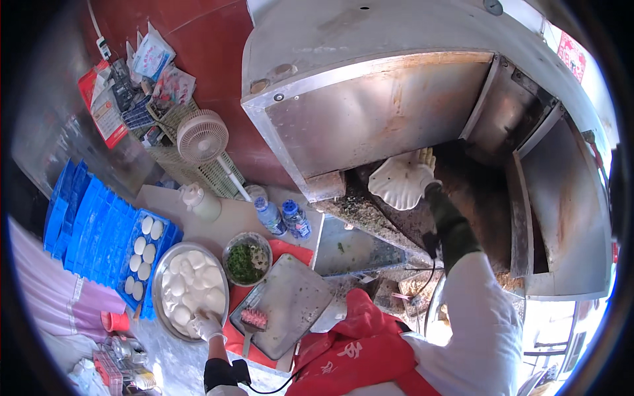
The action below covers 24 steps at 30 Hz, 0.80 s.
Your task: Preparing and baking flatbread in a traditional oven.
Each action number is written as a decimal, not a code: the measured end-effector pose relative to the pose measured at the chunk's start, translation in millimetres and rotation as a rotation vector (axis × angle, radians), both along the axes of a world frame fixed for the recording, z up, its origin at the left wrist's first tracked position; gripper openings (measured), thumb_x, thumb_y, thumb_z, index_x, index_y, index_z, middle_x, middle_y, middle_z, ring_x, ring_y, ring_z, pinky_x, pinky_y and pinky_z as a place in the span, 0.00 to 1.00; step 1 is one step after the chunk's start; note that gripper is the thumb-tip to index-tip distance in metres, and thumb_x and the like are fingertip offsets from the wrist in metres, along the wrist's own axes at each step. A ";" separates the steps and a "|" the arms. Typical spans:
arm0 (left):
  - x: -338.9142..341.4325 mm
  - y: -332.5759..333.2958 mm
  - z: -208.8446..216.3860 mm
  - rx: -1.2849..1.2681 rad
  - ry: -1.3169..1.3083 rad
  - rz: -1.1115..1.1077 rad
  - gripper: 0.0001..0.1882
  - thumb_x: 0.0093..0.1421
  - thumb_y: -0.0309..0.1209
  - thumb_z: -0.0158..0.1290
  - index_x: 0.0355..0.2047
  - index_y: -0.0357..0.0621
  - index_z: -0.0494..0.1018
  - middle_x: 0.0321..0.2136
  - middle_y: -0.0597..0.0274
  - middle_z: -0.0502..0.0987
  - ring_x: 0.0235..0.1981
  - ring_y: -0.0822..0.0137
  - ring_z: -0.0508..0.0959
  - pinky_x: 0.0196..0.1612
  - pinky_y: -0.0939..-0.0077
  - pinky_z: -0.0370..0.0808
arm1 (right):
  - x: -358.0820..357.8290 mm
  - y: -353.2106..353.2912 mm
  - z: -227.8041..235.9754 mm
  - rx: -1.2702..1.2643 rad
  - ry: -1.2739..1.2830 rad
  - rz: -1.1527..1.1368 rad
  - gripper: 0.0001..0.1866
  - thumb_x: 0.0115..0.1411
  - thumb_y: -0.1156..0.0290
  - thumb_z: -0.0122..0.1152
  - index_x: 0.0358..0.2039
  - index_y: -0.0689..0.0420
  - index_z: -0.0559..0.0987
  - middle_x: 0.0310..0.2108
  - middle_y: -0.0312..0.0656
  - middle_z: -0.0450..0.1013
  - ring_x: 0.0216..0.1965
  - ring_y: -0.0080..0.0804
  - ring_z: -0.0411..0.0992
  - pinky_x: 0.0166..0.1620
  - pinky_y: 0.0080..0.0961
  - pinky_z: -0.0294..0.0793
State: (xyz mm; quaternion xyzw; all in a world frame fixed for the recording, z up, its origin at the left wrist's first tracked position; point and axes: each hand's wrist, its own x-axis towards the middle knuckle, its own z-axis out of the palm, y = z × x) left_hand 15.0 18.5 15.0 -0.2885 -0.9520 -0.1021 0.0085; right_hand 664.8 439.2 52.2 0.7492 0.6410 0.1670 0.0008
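Observation:
My right hand [428,170], in a pale glove and dark sleeve cover, reaches into the oven opening. It carries a flattened, white sheet of dough [396,182] with a wavy edge; fingertips show beyond the dough's far edge. At the lower left, my gloved left hand [209,327] rests over the near right rim of a large metal bowl [156,290]. Its fingers stretch onto the dough balls [191,280] that fill the bowl; whether they grip one is hard to see, but they look extended.
Blue crates [99,228] with dough pieces stand left. Beside the bowl are a bowl of chopped greens [246,263], a metal tray [297,300] and a red-bristled brush [253,319]. Two blue bottles [269,216] and a fan [203,136] stand behind. The metal oven [389,112] has hard edges.

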 end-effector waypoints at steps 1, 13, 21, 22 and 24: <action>-1.4 3.1 -4.0 0.001 -0.006 -0.005 0.23 0.57 0.40 0.46 0.51 0.40 0.64 0.47 0.42 0.67 0.50 0.48 0.67 0.52 0.60 0.64 | 28.1 22.4 -2.1 -0.116 0.218 0.040 0.45 0.54 0.45 0.44 0.62 0.65 0.46 0.64 0.57 0.40 0.65 0.54 0.34 0.64 0.46 0.33; -25.7 -22.9 -38.4 0.067 0.167 -0.104 0.23 0.58 0.38 0.44 0.52 0.40 0.64 0.48 0.38 0.66 0.53 0.45 0.63 0.56 0.60 0.60 | -117.4 -189.9 48.1 -0.124 0.303 0.343 0.27 0.57 0.61 0.50 0.54 0.60 0.63 0.49 0.56 0.63 0.46 0.54 0.63 0.48 0.44 0.63; 3.7 4.6 -3.0 -0.012 0.115 -0.072 0.23 0.56 0.41 0.44 0.51 0.48 0.65 0.45 0.42 0.69 0.40 0.48 0.73 0.42 0.56 0.71 | -84.2 -104.6 -106.4 0.012 -0.077 0.521 0.29 0.60 0.66 0.45 0.56 0.72 0.56 0.52 0.63 0.60 0.50 0.55 0.62 0.54 0.44 0.58; 1.9 -9.6 -0.7 -0.041 0.082 0.000 0.24 0.55 0.41 0.44 0.51 0.48 0.65 0.46 0.42 0.68 0.42 0.48 0.72 0.44 0.55 0.70 | -152.1 -134.1 -47.5 0.108 0.079 0.618 0.28 0.59 0.66 0.47 0.56 0.70 0.59 0.51 0.61 0.62 0.50 0.53 0.63 0.54 0.41 0.60; 5.6 -4.8 5.5 -0.025 0.056 0.023 0.24 0.55 0.41 0.44 0.52 0.48 0.64 0.48 0.44 0.67 0.46 0.47 0.70 0.48 0.54 0.66 | -222.0 -169.5 13.7 0.026 0.647 0.807 0.24 0.57 0.67 0.51 0.53 0.65 0.65 0.47 0.55 0.67 0.48 0.47 0.67 0.51 0.36 0.64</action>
